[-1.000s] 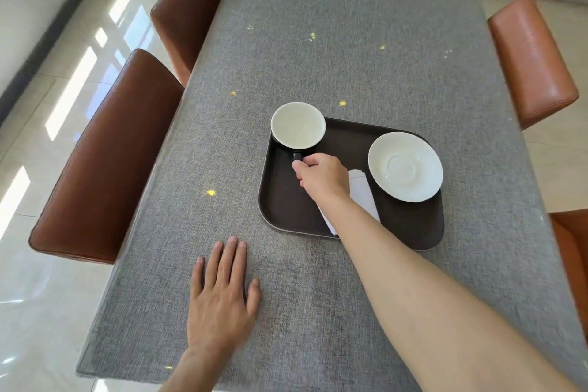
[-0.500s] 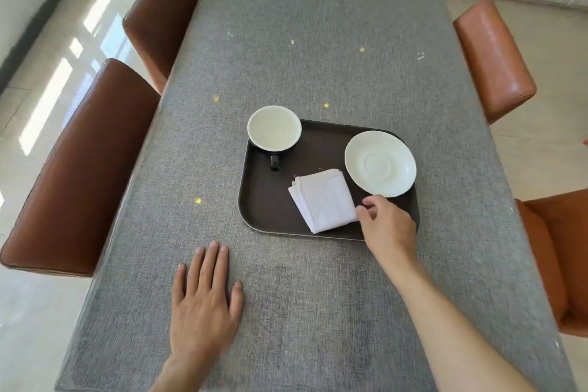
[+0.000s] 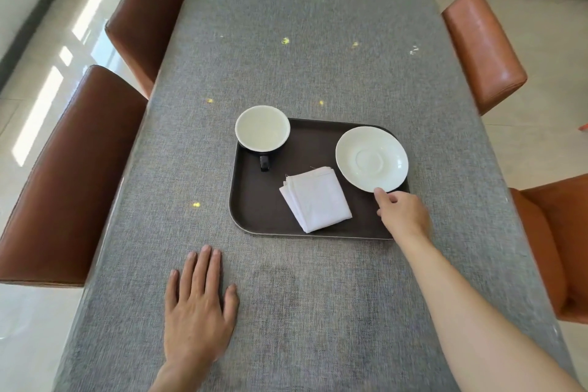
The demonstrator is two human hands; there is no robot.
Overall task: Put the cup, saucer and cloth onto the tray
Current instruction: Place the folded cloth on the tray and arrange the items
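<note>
A dark brown tray (image 3: 261, 200) lies on the grey table. A white-lined cup (image 3: 262, 128) with a dark outside stands upright at the tray's far left corner, handle toward me. The folded white cloth (image 3: 316, 199) lies in the tray's near middle. At the far right of the tray rests a white saucer (image 3: 371, 158), which reaches over the right rim. My right hand (image 3: 402, 216) is at the saucer's near edge, thumb on the rim and fingers curled under it. My left hand (image 3: 199, 309) lies flat on the table, fingers spread, nearer to me than the tray.
The grey table (image 3: 302, 41) stretches away from me, with small yellow specks on it. Two brown chairs (image 3: 70, 175) (image 3: 146, 9) stand along its left side. Two orange chairs (image 3: 480, 48) (image 3: 553, 248) stand on the right.
My right hand let go of the cup handle, crossed right over the cloth to the tray's near right corner, then reached up to the saucer's near rim. The left hand stayed flat.
</note>
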